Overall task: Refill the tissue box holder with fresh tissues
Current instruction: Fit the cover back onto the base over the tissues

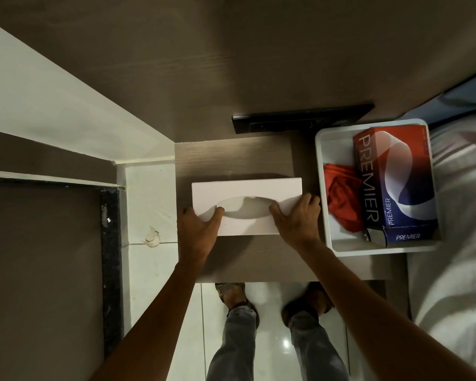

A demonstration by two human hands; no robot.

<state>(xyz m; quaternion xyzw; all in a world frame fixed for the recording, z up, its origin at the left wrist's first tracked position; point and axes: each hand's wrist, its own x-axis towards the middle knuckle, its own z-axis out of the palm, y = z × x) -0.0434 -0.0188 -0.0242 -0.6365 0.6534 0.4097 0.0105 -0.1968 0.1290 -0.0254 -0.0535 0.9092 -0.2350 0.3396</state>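
One white tissue box holder [246,206] sits on the small wood-grain bedside table [231,158], with the left hand [199,229] clasped over its near-left corner and the right hand [296,220] over its near-right corner, fingers curled onto the top beside the oval slot, whose inside is too shadowed to read. Just right of it stands one white plastic tub [320,149] holding one red-and-blue Premier tissue box [396,177] and one red cloth [341,196], partly hidden behind that box. Glossy white floor tiles [270,336] show below, white bedding [456,215] is cut off at the right, and a black switch panel [300,121] sits on the wall.
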